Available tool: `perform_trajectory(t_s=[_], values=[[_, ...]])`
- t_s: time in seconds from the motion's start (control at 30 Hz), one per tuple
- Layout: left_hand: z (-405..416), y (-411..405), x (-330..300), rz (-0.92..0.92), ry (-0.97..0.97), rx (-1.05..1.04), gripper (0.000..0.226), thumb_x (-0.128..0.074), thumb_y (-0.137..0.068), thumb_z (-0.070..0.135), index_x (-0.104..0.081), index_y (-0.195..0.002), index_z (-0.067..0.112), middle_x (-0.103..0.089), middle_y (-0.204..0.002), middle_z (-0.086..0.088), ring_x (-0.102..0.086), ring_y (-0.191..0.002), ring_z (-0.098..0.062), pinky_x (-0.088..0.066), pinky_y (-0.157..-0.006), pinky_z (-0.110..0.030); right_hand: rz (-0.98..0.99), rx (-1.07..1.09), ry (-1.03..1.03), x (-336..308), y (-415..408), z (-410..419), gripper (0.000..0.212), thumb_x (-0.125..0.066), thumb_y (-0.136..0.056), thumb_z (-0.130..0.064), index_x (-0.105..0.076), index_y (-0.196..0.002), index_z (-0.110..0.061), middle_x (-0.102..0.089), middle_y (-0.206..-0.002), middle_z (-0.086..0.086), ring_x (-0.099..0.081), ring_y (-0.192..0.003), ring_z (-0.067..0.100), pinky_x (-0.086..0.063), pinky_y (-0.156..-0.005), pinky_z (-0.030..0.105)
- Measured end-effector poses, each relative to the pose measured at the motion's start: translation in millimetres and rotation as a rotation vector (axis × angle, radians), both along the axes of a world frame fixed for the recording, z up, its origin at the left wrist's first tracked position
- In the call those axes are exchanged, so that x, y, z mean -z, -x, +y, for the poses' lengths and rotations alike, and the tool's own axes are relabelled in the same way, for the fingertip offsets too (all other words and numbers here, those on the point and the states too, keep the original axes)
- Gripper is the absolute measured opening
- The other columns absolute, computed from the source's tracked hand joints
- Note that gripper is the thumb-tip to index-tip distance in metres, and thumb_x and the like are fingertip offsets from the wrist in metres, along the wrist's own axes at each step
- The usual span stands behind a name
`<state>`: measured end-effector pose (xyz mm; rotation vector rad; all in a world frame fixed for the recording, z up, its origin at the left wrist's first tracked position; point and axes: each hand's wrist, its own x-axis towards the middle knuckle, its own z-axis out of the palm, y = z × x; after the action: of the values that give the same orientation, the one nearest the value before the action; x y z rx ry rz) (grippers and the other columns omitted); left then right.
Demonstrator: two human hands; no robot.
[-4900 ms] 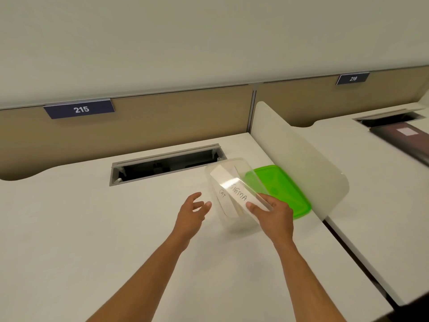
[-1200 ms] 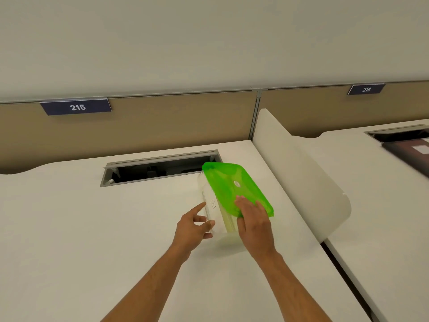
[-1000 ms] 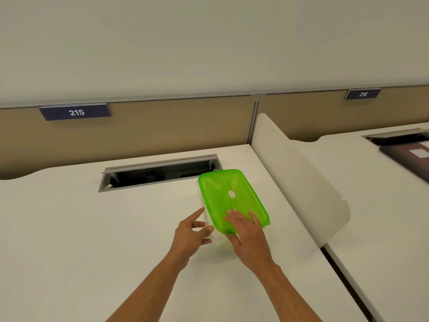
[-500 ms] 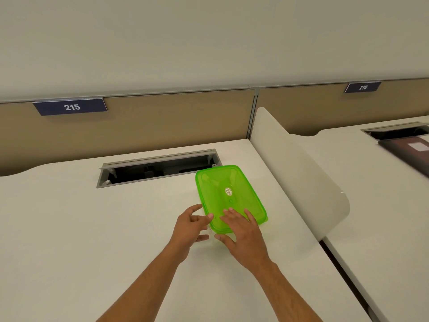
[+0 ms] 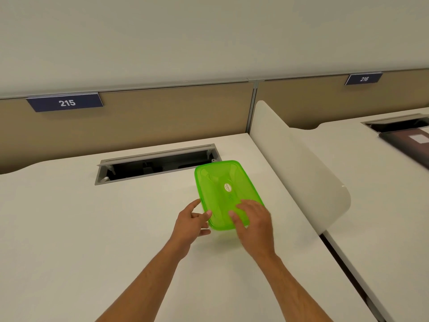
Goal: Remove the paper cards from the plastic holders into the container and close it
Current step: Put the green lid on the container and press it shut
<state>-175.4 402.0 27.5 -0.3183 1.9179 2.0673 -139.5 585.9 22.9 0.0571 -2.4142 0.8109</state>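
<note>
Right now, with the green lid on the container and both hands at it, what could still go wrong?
1. The right hand presses only the near end of the green lid; the far corners may stay unsealed.
2. The left hand merely touches the container's side at the lid's edge, so the container could slide on the smooth desk under a harder push.
3. The far end lies close to the open cable tray.

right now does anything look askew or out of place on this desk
Nothing stands out. The green lid lies flat over the container, merely angled to the desk edge; the right hand presses it, and the left hand steadies its side.
</note>
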Motion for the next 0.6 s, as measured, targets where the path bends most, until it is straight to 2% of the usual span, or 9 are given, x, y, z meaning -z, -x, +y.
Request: perform_trajectory(t_s=[0.1,0.17,0.23,0.33,0.4,0.47,0.6], values=[[-0.3,0.4,-0.7,-0.009,-0.005,0.005,0.061,-0.071,-0.09,0.014,-0.045,-0.145,0.019,-0.065,-0.096,-0.023,-0.066,-0.077,-0.024,-0.059,-0.062,-0.032,-0.042,0.309,0.222,-6.9,9.1,18.4,0.013,-0.07,-0.088,-0.018,-0.07,-0.097,-0.009,-0.07,-0.101,0.01,-0.061,-0.096,0.034,-0.044,-0.084,0.038],[-0.5,0.0,-1.2,-0.014,-0.007,0.005,0.06,-0.07,-0.09,0.013,-0.045,-0.144,0.02,-0.066,-0.094,-0.023,-0.067,-0.074,-0.024,-0.059,-0.063,-0.033,-0.218,0.398,0.406,-8.5,13.3,30.5,0.016,-0.062,-0.093,-0.023,-0.067,-0.102,-0.01,-0.067,-0.102,0.011,-0.06,-0.097,0.033,-0.044,-0.082,0.037],[-0.2,-0.7,-1.6,-0.011,-0.013,0.007,0.06,-0.07,-0.09,0.012,-0.044,-0.145,0.02,-0.066,-0.092,-0.023,-0.066,-0.073,-0.024,-0.06,-0.062,-0.033,-0.387,0.357,0.597,-5.5,16.2,39.0,0.021,-0.055,-0.098,-0.03,-0.066,-0.101,-0.013,-0.066,-0.095,0.007,-0.062,-0.095,0.031,-0.047,-0.078,0.035],[0.1,-1.4,-1.8,-0.003,-0.003,0.01,0.064,-0.069,-0.091,0.012,-0.039,-0.148,0.017,-0.063,-0.094,-0.027,-0.064,-0.077,-0.028,-0.06,-0.063,-0.034,-0.454,0.284,0.694,-1.1,18.0,45.1,0.028,-0.051,-0.099,-0.034,-0.067,-0.094,-0.011,-0.067,-0.081,0.009,-0.064,-0.076,0.028,-0.056,-0.07,0.043],[-0.6,-1.1,-2.0,-0.008,0.016,0.008,0.066,-0.069,-0.091,0.013,-0.036,-0.149,0.012,-0.062,-0.095,-0.028,-0.065,-0.076,-0.029,-0.061,-0.066,-0.035,-0.461,0.272,0.781,2.5,18.6,45.7,0.026,-0.053,-0.098,-0.035,-0.067,-0.09,-0.014,-0.065,-0.072,0.01,-0.059,-0.055,0.018,-0.054,-0.054,0.036],[-0.7,-0.5,-2.9,-0.017,0.026,0.006,0.064,-0.069,-0.091,0.014,-0.037,-0.146,0.007,-0.062,-0.092,-0.026,-0.066,-0.071,-0.027,-0.061,-0.066,-0.035,-0.475,0.272,0.895,5.1,18.7,46.8,0.025,-0.056,-0.097,-0.036,-0.066,-0.085,-0.017,-0.062,-0.069,0.008,-0.053,-0.043,0.011,-0.051,-0.046,0.029],[0.2,0.9,-4.4,-0.033,0.034,0.002,0.052,-0.068,-0.091,0.011,-0.045,-0.136,0.001,-0.06,-0.087,-0.023,-0.064,-0.064,-0.024,-0.061,-0.065,-0.037,-0.511,0.213,1.001,7.7,18.9,51.2,0.026,-0.06,-0.095,-0.038,-0.069,-0.087,-0.015,-0.061,-0.067,0.008,-0.055,-0.047,0.014,-0.054,-0.05,0.032]])
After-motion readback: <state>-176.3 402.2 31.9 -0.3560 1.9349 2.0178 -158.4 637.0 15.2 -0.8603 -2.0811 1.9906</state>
